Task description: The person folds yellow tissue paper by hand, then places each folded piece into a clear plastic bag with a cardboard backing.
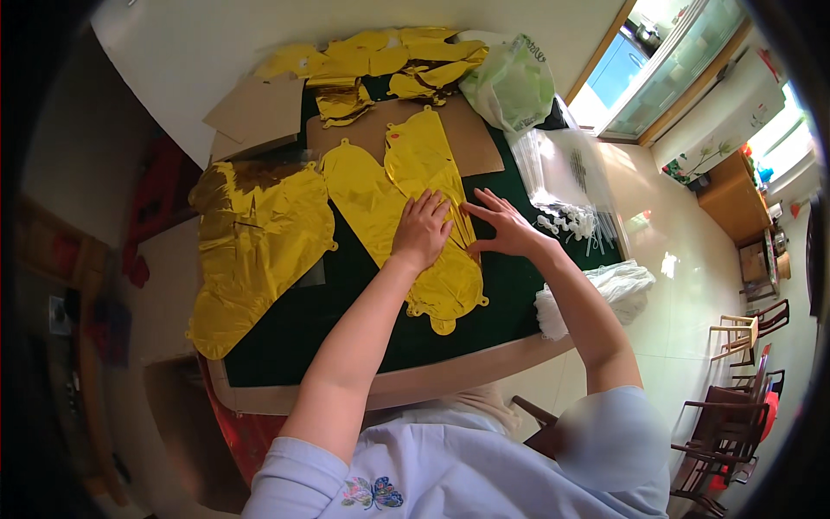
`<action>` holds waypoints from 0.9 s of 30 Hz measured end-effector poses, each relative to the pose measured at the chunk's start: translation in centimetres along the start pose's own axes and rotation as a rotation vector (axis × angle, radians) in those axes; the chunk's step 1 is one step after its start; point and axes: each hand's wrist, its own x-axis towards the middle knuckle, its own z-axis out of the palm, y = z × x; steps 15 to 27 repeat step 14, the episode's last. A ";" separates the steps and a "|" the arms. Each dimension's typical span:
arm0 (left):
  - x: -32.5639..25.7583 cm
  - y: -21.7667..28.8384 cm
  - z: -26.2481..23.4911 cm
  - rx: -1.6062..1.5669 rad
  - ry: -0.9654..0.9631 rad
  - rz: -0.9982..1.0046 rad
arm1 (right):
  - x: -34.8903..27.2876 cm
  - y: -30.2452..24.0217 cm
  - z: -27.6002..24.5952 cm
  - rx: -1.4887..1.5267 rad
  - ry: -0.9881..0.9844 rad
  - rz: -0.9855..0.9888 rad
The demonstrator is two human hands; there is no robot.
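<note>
Hands | left hand [421, 232], right hand [504, 227] fingers spread flat on gold foil balloon [406, 203], gripping nothing | table edge [450, 374] near

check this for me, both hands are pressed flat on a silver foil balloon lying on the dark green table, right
Not quite: the foil balloon is gold, not silver. The head view shows the left hand and the right hand both pressed flat on it as it lies on the dark green table.

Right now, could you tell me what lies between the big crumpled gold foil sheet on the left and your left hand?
In the head view, a strip of dark green table cover lies between the crumpled gold sheet and the left hand, then the flat gold balloon it presses.
</note>
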 end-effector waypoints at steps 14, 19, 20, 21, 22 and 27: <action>0.1 -0.2 0.2 -0.012 -0.008 0.003 | -4.3 -1.3 -0.4 0.005 -0.120 0.066; 0.1 -0.2 0.2 -0.012 -0.008 0.003 | -4.3 -1.3 -0.4 0.005 -0.120 0.066; 0.1 -0.2 0.2 -0.012 -0.008 0.003 | -4.3 -1.3 -0.4 0.005 -0.120 0.066; 0.1 -0.2 0.2 -0.012 -0.008 0.003 | -4.3 -1.3 -0.4 0.005 -0.120 0.066; 0.1 -0.2 0.2 -0.012 -0.008 0.003 | -4.3 -1.3 -0.4 0.005 -0.120 0.066; 0.1 -0.2 0.2 -0.012 -0.008 0.003 | -4.3 -1.3 -0.4 0.005 -0.120 0.066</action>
